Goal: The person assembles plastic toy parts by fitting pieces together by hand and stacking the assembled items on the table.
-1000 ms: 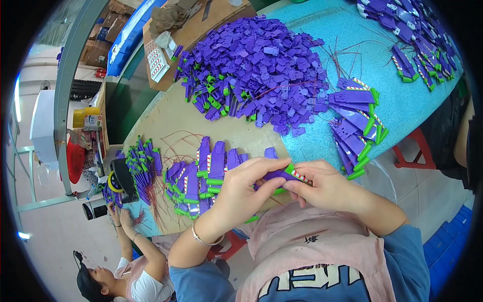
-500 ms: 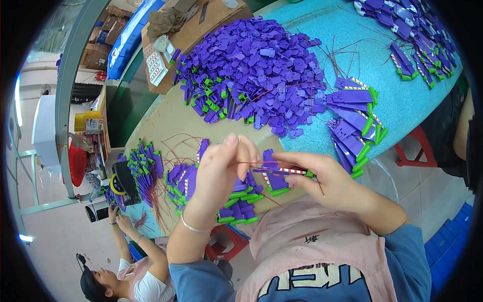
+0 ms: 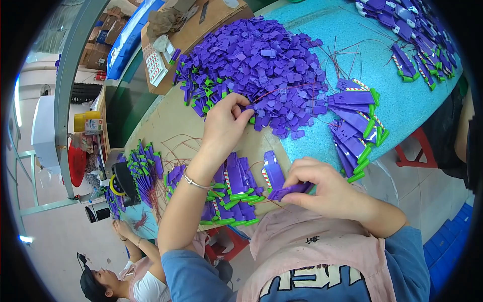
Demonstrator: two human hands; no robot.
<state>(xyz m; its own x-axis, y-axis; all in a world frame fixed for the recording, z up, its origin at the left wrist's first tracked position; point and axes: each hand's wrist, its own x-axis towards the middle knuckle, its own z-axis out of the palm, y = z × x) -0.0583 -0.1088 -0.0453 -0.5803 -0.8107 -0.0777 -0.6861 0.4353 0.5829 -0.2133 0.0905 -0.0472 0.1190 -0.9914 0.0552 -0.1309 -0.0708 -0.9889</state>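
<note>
My left hand (image 3: 225, 121) reaches to the near edge of a big heap of small flat purple plastic pieces (image 3: 266, 65). Its thumb and fingers are pinched together around a small purple piece (image 3: 247, 107), mostly hidden by the fingertips. Closer to me, my right hand (image 3: 327, 187) grips a long purple plastic part (image 3: 292, 191) between thumb and fingers. Just beyond that part lies a purple part with a green end and a red-and-white striped strip (image 3: 272, 170). Several similar green-ended parts (image 3: 236, 173) are fanned out beneath my left forearm.
More green-ended parts (image 3: 352, 131) sit on the blue tabletop (image 3: 347, 50) at right, with thin red wires around them. A cardboard box (image 3: 201, 35) borders the heap. At the far left a co-worker (image 3: 136, 282) handles parts beside a black-and-yellow device (image 3: 123, 183).
My left hand has left the red wire near my right hand and moved up to the heap. The right hand dropped slightly; the striped part it held now lies on the table, replaced by another purple part.
</note>
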